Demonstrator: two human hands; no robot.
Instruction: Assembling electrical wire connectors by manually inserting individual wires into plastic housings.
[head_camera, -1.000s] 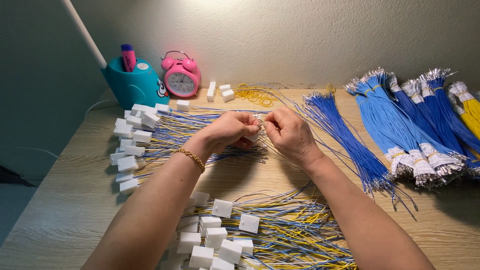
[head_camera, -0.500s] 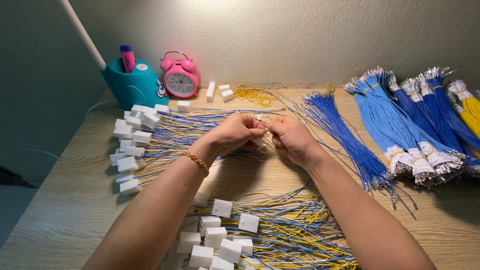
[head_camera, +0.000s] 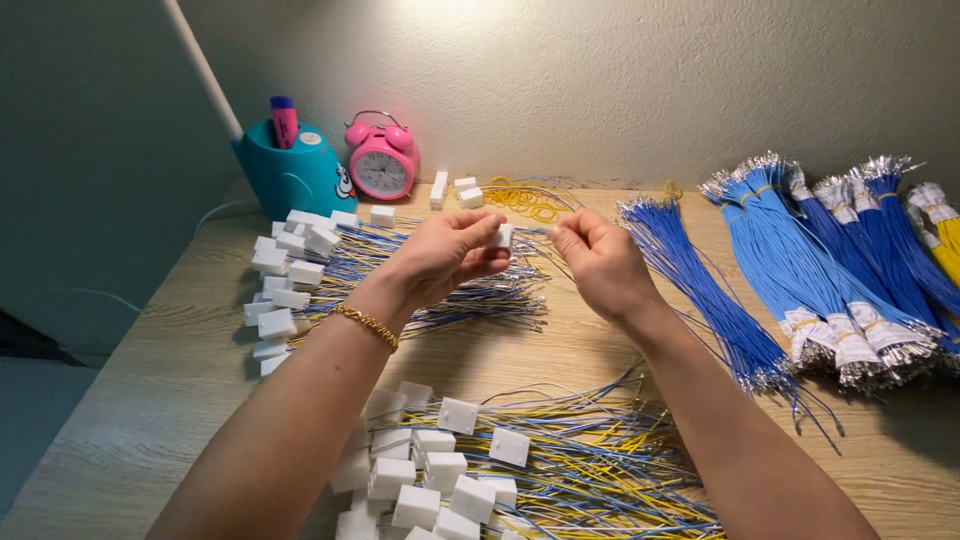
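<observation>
Holding a small white connector housing (head_camera: 501, 236) in my left hand (head_camera: 445, 255), I am pinching it between thumb and fingertips, the fingers curled tight around it, up above the middle of the bench (head_camera: 150, 370). My right hand (head_camera: 598, 262) is closing its thumb and forefinger on what looks like a thin wire end, aimed at the housing; the wire itself is too fine for me to make out clearly. I am judging this as the seating step: a wire is being fed into the housing. The next move is calling for lining the metal tip up squarely with a slot and pushing it straight in.

Counting now, from this one head view. Two heaps of finished pieces are lying here: one fan of white housings with wires (head_camera: 290, 280) toward the left edge, one heap (head_camera: 450, 480) at the near edge; the housings in each are too many and too overlapped to count. One loose spread of blue wires (head_camera: 690, 285) is sitting right of centre, and about four banded blue bundles (head_camera: 800, 260) plus one yellow bundle (head_camera: 940, 225) are lying toward the right edge. At the far edge: three spare housings (head_camera: 455, 188), a tangle of yellow bands (head_camera: 530, 200), one pink alarm clock (head_camera: 381, 160), one teal pen holder (head_camera: 290, 175).
</observation>
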